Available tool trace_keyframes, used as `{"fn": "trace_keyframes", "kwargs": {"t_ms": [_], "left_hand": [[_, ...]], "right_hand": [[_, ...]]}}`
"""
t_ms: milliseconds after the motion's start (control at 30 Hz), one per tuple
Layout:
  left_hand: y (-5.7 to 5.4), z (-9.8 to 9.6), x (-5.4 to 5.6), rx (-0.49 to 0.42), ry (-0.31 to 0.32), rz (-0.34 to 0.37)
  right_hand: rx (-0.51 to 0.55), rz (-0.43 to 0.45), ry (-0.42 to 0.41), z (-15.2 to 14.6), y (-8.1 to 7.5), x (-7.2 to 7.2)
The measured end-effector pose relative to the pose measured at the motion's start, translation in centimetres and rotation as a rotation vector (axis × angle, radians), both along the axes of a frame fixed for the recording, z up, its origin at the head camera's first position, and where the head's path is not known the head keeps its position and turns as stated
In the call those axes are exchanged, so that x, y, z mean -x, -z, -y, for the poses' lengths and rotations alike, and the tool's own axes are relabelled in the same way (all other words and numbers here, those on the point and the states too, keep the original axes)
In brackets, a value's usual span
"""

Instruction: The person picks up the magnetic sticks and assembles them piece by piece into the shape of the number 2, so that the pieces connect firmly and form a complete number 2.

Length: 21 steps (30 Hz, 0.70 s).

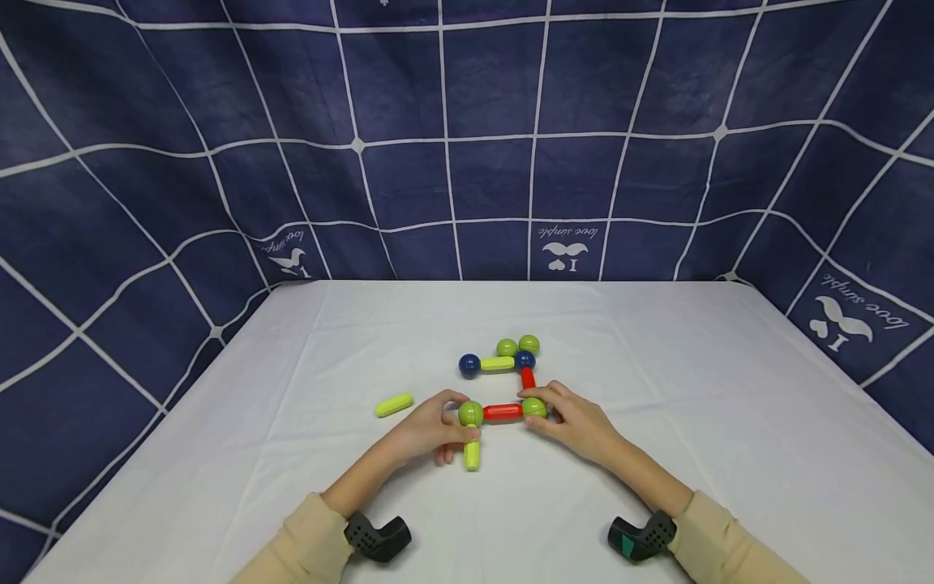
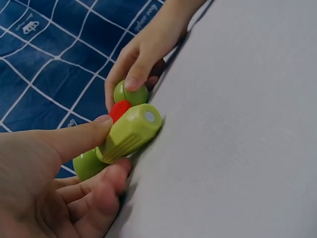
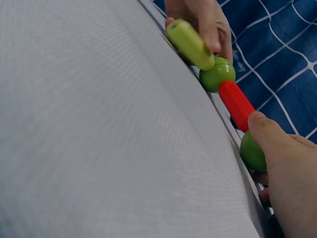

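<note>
My left hand pinches a yellow-green magnetic rod by its upper part, against a green ball. A metal disc shows on the free end of that rod in the left wrist view. From the ball a red rod runs across to a second green ball, which the fingers and thumb of my right hand grip. Another red rod leads away from there to a dark blue ball. A yellow-green rod links this to another blue ball.
Two loose-looking green balls sit right behind the chain. A single yellow-green rod lies left of the left hand. Everything rests on a white-covered table, with a dark blue gridded cloth hanging behind and at the sides.
</note>
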<state>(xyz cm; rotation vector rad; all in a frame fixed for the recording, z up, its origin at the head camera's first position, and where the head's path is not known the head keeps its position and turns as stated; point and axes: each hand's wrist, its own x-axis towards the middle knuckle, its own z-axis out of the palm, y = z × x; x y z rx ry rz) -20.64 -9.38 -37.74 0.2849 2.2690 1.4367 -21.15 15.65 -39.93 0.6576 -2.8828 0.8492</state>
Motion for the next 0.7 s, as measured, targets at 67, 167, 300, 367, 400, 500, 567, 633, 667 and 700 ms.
{"fn": "trace_keyframes", "kwargs": {"t_ms": [67,167,300,367,400,500,567,633,667,700], "left_hand": [[-0.1,-0.1,0.0,0.078,0.002,-0.071],[-0.1,-0.2,-0.1,0.158,-0.002,-0.168],[0.2,-0.4,0.0,0.231,-0.036,-0.268],[0.4,-0.6,0.0,0.261,-0.063,-0.323],[0.5,-0.7,0.0,0.270,-0.077,-0.352],[0.9,-0.8,0.0,0.260,-0.099,-0.430],[1.0,-0.8,0.0,0.222,-0.080,-0.455],[1.2,-0.7,0.1,0.192,-0.040,-0.470],[1.2,-0.6,0.1,0.175,-0.018,-0.471],[1.3,-0.5,0.2,0.161,0.006,-0.473]], "right_hand": [[0.001,0.000,0.000,0.0,0.0,0.0],[0.002,-0.001,0.002,0.0,0.0,0.0],[0.002,0.001,0.002,0.0,0.0,0.0],[0.000,0.003,0.002,0.0,0.0,0.0],[-0.001,0.004,0.002,0.0,0.0,0.0],[-0.011,0.003,0.005,0.0,0.0,0.0],[-0.021,0.005,0.006,0.0,0.1,0.0],[-0.025,0.002,0.004,0.0,0.1,0.0],[-0.024,0.001,0.004,0.0,0.1,0.0],[-0.024,-0.001,0.003,0.0,0.0,0.0]]}}
